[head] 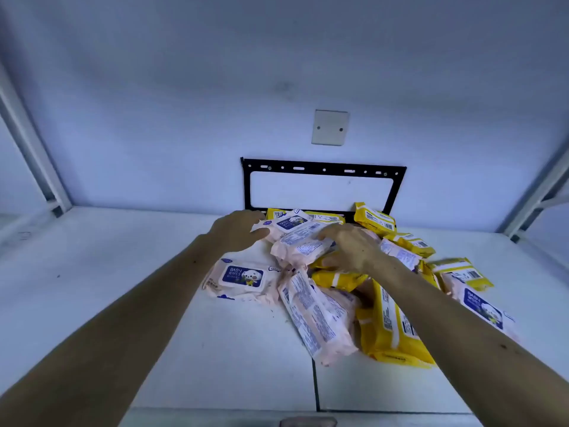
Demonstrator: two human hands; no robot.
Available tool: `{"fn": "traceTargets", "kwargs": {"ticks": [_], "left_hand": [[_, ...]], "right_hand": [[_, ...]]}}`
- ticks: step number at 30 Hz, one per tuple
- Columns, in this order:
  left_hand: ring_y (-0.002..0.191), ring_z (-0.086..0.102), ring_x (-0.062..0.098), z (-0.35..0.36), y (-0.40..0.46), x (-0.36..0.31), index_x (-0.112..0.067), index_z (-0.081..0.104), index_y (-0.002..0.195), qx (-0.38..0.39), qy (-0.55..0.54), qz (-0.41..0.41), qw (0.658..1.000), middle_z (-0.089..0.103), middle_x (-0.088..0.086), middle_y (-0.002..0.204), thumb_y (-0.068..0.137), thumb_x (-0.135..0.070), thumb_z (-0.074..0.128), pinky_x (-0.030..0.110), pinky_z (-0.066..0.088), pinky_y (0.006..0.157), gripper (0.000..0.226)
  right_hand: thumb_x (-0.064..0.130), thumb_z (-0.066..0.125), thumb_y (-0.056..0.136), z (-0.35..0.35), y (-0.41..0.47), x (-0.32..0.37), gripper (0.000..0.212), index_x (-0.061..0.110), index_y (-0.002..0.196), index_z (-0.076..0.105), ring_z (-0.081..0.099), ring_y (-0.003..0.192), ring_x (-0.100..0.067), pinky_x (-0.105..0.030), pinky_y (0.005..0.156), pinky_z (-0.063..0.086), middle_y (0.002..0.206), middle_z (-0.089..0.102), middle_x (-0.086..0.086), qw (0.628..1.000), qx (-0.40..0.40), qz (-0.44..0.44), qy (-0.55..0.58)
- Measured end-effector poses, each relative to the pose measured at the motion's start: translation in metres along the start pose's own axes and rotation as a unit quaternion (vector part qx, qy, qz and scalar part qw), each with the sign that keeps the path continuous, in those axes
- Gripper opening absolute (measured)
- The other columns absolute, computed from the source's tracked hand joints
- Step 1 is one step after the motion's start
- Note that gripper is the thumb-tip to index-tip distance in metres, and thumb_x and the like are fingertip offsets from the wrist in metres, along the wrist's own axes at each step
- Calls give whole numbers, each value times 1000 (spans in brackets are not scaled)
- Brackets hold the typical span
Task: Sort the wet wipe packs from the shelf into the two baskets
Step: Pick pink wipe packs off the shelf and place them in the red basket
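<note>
Because the packs lay heaped on the shelf (123, 272), I had both hands reaching in; the left hand (238, 231) pinched a pink pack (288, 224) atop the pile, the right hand (349, 249) gripped another pink pack (303, 249) beneath; no baskets showed.

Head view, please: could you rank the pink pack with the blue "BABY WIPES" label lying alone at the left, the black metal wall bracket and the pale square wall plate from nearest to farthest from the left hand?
From the left hand:
1. Pink pack with blue label, just below it.
2. Black metal wall bracket, behind, to the right.
3. Pale square wall plate, higher on the wall.
</note>
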State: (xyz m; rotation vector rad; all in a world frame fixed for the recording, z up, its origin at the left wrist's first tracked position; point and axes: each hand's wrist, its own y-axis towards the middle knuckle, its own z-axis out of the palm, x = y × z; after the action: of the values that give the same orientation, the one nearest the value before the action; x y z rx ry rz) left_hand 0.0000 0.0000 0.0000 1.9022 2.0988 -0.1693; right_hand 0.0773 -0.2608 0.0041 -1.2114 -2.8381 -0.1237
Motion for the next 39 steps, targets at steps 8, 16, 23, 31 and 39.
{"fn": "traceTargets", "kwargs": {"ticks": [8,16,23,31,39], "left_hand": [[117,54,29,31,54,1,-9,40,136,77,-83,-40,993,54,13,134,97,-41,46,45,44,99,51],[64,52,17,60,97,2,-9,51,84,93,-152,-121,977,52,3,75,97,-43,46,24,39,52,36],[60,56,14,53,102,6,-6,52,64,110,-370,-257,886,56,8,65,81,-27,75,21,49,41,36],[91,60,29,37,80,0,0,54,111,133,-554,-247,784,62,16,98,96,-14,55,42,51,85,21],[104,62,33,5,45,0,9,52,123,73,-672,-218,704,61,24,120,98,-14,51,43,53,78,34]], "right_hand": [[34,79,74,19,29,-21,41,19,109,64,63,104,-23,-34,81,51,116,68,3,995,-12,-82,-46],[26,67,88,22,34,-29,14,13,91,67,63,104,-22,-30,80,45,114,69,1,989,-50,-138,-29],[30,51,99,11,30,-41,16,15,94,57,55,75,-20,-30,61,36,84,65,-1,994,-53,-80,48],[35,42,102,0,47,-22,26,15,84,40,37,55,-12,-25,50,29,62,43,1,938,-159,45,304],[25,39,102,-6,69,20,24,8,95,54,68,81,-33,-49,73,59,103,69,-18,710,-132,277,634]]}}
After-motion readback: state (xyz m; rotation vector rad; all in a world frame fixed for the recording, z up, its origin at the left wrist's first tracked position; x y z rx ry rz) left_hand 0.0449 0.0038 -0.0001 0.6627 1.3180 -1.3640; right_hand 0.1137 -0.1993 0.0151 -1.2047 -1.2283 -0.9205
